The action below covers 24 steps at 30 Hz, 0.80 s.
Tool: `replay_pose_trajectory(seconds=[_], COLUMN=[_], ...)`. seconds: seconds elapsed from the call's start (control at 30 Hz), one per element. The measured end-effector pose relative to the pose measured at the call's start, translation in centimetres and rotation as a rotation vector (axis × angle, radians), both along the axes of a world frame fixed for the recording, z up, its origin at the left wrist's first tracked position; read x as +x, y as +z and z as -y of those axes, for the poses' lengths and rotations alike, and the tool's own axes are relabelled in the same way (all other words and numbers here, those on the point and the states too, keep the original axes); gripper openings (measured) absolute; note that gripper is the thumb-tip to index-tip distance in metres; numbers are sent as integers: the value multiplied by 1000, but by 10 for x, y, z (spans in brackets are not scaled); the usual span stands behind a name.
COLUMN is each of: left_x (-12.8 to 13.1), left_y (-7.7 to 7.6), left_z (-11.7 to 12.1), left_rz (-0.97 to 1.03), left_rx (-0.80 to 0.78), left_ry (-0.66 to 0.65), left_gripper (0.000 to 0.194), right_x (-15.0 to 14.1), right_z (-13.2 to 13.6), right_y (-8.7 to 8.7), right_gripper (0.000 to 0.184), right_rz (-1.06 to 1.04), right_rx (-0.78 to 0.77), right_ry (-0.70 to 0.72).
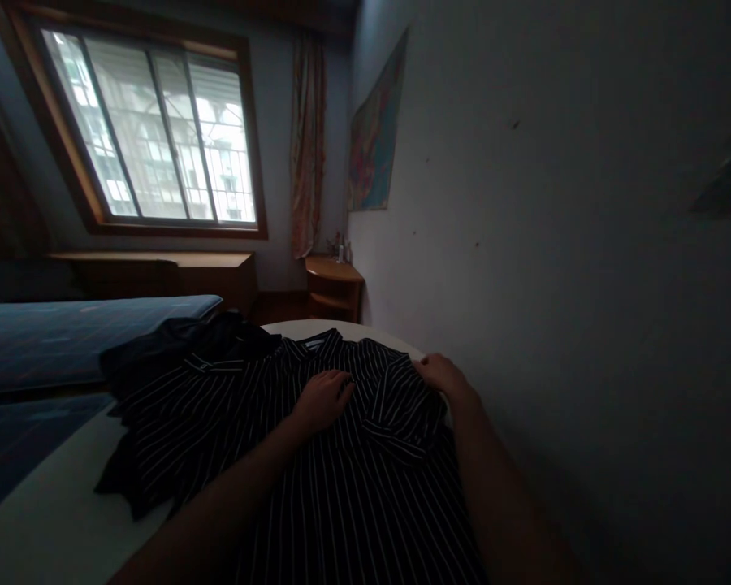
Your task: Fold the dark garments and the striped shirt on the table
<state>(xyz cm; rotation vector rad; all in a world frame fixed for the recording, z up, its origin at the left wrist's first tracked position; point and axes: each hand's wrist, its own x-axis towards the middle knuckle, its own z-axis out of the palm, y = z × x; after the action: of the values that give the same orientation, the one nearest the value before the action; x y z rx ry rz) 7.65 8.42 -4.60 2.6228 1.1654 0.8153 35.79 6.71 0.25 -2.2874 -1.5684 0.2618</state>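
Observation:
A black shirt with thin white stripes (pixel 341 487) lies spread on a white round-edged table (pixel 54 504), its collar toward the far edge. One sleeve (pixel 405 406) is folded inward over the body on the right. My left hand (pixel 324 398) rests flat on the middle of the shirt, fingers stretched and thumb apart, gripping nothing. At the shirt's right edge, beside the folded sleeve, my right hand (pixel 443 376) has its fingers bent onto the cloth; their tips are partly hidden. The other sleeve (pixel 158 398) extends to the left.
Dark cloth (pixel 219 333) is bunched behind the shirt at the far left. Past the table's left side is a blue checked mattress (pixel 85 333). A wall (pixel 554 325) runs close along the right. Farther back stand a corner shelf (pixel 335 270) and a desk (pixel 213 260) under the window.

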Motion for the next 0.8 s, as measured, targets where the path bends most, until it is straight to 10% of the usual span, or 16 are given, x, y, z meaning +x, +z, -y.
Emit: replay_pose_trajectory(seconds=[0.17,0.37,0.8], left_x=[43,77,26], left_y=[5,-3,-11], left_z=[0,-9,-15], left_rz=[3,77,378], left_rx=[-64,-158,-288], left_ry=[-93,-67,268], left_gripper=[38,31,50], right_x=[-4,-16,0], right_z=[-9,-13,0], right_y=[-24,-8,-2], right_gripper=[22,37,25], right_rz=[-114,-313,-368], right_rx=[97,268,-19], right_ry=[68,311,301])
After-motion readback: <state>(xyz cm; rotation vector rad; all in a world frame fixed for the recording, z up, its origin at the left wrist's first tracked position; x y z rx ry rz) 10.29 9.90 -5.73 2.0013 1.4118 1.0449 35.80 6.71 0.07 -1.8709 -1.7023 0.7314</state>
